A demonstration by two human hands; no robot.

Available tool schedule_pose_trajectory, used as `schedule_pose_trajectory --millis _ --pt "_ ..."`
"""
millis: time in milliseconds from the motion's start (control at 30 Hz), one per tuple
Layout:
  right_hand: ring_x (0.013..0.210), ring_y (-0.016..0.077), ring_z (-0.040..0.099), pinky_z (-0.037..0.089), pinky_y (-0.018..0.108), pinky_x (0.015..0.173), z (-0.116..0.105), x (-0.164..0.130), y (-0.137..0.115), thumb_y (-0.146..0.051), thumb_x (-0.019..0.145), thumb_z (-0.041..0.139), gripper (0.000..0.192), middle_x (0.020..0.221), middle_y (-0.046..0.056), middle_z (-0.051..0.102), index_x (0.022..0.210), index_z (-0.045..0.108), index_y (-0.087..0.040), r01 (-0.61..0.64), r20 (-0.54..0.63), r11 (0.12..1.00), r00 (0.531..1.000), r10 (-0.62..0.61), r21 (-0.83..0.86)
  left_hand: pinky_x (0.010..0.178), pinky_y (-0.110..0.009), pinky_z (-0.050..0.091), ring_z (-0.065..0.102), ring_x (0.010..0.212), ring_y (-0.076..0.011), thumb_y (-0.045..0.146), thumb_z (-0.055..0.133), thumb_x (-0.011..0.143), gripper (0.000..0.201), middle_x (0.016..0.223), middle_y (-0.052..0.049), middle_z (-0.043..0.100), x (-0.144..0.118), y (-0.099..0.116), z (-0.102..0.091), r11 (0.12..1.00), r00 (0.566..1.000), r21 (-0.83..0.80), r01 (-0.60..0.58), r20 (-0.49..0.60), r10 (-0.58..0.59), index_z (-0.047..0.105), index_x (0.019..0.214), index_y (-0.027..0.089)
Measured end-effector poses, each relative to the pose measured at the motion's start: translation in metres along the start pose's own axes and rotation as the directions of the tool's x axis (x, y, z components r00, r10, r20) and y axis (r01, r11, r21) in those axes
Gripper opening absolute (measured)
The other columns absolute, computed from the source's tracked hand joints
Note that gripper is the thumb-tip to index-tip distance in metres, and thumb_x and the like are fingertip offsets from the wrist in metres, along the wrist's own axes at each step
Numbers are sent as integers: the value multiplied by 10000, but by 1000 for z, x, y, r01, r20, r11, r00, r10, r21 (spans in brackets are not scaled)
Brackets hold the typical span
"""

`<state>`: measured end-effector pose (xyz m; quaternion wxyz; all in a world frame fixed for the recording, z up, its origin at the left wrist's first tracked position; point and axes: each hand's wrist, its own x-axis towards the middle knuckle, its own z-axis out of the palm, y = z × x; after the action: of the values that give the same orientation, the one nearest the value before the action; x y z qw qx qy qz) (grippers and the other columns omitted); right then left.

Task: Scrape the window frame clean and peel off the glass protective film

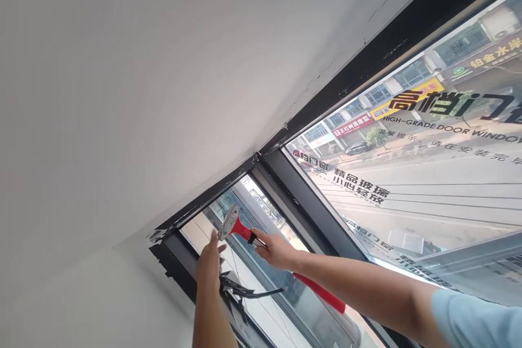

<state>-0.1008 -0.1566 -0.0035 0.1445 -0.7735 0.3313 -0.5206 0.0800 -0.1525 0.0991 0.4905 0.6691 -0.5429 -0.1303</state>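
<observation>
A long-handled scraper (240,227) with a red head and a grey metal blade is raised in front of the narrow window. My right hand (275,249) is closed around its shaft just behind the head. The red grip (322,293) at its far end shows below my right forearm. My left hand (209,262) is at the blade's lower edge, with its fingertips touching the metal and the other fingers curled. Crumpled black strips (240,288) hang just below my left hand; whether it holds them I cannot tell.
Black window frame (277,166) runs under the white ceiling (163,92), its upper edge rough with flakes. A crack follows the ceiling edge. Ragged black film (165,261) clings to the left wall corner. The large pane (408,174) at right bears printed lettering, with a street outside.
</observation>
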Motion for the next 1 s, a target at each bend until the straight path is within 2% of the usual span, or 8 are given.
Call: schedule_pose_trajectory --millis 33,133,300,467,600,700,800,1000 --pt "667 189 587 415 257 609 -9 -3 3 -303 898 444 568 818 63 658 1446 328 -209 34 9 999 999 -34 -25 434 -236 283 449 538 -124 668 508 776 613 1001 -94 644 -3 6 7 996 998 -86 -12 64 18 610 1087 151" --pt "611 163 556 405 239 595 -34 -9 8 -307 905 456 558 766 43 638 1443 344 -216 92 18 994 996 -92 -50 442 -215 276 376 536 -80 690 693 586 706 913 -84 637 -12 18 27 978 987 -201 -61 131 89 658 996 117" --pt "640 159 569 418 226 615 -53 -12 9 -284 899 485 548 800 42 649 1433 379 -229 85 90 995 993 -79 -57 456 -192 308 426 561 -75 622 753 542 799 793 -35 580 -7 6 39 885 983 -465 -35 145 115 609 1181 164" --pt "606 147 551 392 215 565 -44 -15 5 -269 891 498 541 803 48 652 1422 399 -230 160 170 987 973 -153 -28 450 -183 320 435 586 -73 501 716 622 570 912 -50 603 -3 -14 28 843 998 -537 -6 -55 -27 665 1067 149" --pt "640 168 576 390 226 566 -30 -10 -3 -324 914 480 535 823 66 663 1430 390 -213 145 133 988 982 -136 -57 443 -191 294 391 578 -73 464 573 733 494 910 -30 564 -19 -33 27 787 940 -617 -12 -275 -202 628 1121 163" --pt "662 193 593 402 243 576 -30 9 -15 -339 932 455 544 809 81 661 1446 359 -188 94 85 988 993 -83 -123 444 -241 317 368 550 -93 424 411 810 527 937 -68 544 -42 -54 47 783 899 -622 19 -333 -285 545 1222 123" --pt "709 204 607 412 248 589 -43 35 -29 -285 903 515 510 868 96 667 1400 434 -200 95 88 976 993 -79 -196 460 -304 364 443 574 -148 403 323 815 536 970 -130 554 -69 -79 78 781 875 -618 93 -323 -360 537 1195 91" --pt "738 215 614 420 260 561 -68 61 -44 -241 867 564 472 962 100 665 1332 493 -217 159 111 961 984 -137 -225 528 -314 459 621 861 -243 602 340 796 444 983 -147 572 -108 -132 117 780 873 -578 241 -223 -435 512 930 215"
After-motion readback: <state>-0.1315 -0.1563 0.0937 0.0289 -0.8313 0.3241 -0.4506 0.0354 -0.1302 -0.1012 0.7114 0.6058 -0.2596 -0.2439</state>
